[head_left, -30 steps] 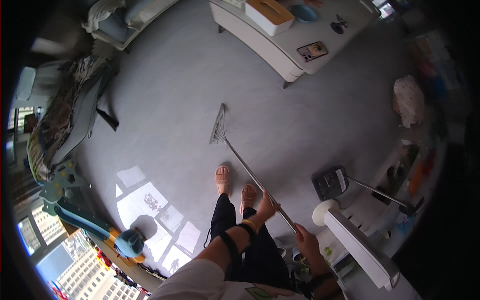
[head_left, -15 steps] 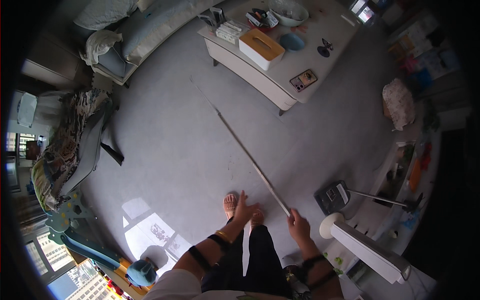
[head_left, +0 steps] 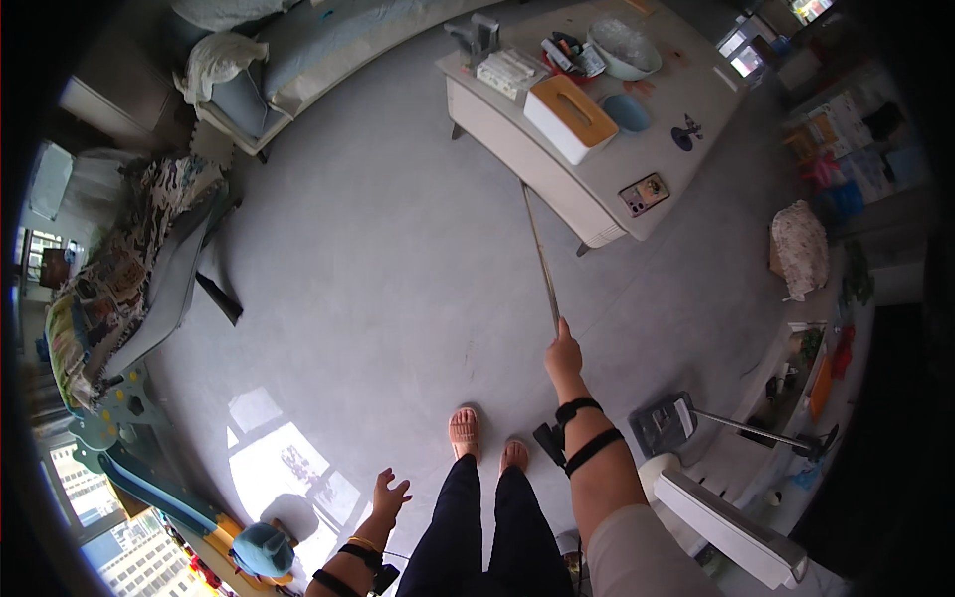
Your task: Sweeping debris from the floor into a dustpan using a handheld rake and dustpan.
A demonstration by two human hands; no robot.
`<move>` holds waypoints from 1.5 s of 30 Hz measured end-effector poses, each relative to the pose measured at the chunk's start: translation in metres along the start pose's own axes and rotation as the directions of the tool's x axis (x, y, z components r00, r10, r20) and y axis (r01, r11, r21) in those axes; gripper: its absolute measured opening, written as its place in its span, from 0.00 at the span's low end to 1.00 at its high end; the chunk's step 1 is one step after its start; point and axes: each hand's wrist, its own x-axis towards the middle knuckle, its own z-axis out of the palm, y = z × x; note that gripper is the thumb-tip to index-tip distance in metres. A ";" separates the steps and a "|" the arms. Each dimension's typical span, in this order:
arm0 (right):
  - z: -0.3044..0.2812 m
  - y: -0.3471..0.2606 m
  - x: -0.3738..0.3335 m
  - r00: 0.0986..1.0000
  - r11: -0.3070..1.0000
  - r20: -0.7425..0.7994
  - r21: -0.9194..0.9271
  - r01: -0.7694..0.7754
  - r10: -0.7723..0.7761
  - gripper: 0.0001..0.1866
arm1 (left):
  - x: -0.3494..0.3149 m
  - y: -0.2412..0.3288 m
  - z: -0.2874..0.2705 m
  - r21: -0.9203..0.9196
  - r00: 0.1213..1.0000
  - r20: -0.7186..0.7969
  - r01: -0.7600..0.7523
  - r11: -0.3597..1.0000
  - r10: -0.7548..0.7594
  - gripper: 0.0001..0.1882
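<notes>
My right hand (head_left: pixel 563 353) is closed round the near end of a long, thin rod (head_left: pixel 542 259). The rod points forward, and its far end disappears at the lower edge of the low white table (head_left: pixel 507 134), so its tip is hidden. I cannot tell whether the tip goes beneath the table or what it touches. Held low to the left of my legs, my left hand (head_left: pixel 390 494) is empty with its fingers apart. Below it lies the grey floor (head_left: pixel 368 298), next to a patch of sunlight.
On the table are a tissue box (head_left: pixel 570 119), a phone (head_left: pixel 645 194), a blue bowl (head_left: pixel 627 112) and a larger bowl (head_left: pixel 625 50). A sofa (head_left: pixel 328 60) stands far left, a child's slide (head_left: pixel 164 493) near left. At right are a dark-headed stand (head_left: pixel 665 426) and a long white appliance (head_left: pixel 726 522).
My right hand has moved forward with the rod, whose far end swung right to the table's lower edge. My left hand has drawn back and to the left, away from the rod.
</notes>
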 end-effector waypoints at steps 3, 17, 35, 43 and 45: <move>0.006 -0.004 -0.013 0.997 0.997 -0.001 0.008 0.082 -0.082 0.27 | -0.007 -0.003 -0.009 0.004 0.999 -0.010 0.044 0.999 -0.044 0.31; -0.124 0.244 -0.366 0.939 0.995 0.344 -0.076 0.062 -0.032 0.27 | 0.002 0.042 0.009 0.181 0.994 0.080 -0.082 0.980 0.069 0.30; -0.091 0.226 -0.405 0.952 0.993 0.283 -0.059 -0.101 0.114 0.24 | -0.002 0.065 0.012 0.410 0.979 0.162 -0.177 0.895 0.120 0.27; -0.102 0.254 -0.440 0.986 0.996 0.143 -0.009 0.087 -0.085 0.23 | 0.008 0.059 -0.008 0.402 0.975 0.152 -0.209 0.891 0.160 0.26; -0.115 0.213 -0.379 0.981 0.996 0.179 -0.039 0.084 -0.076 0.24 | 0.007 0.056 -0.013 0.484 0.966 0.159 -0.256 0.837 0.203 0.27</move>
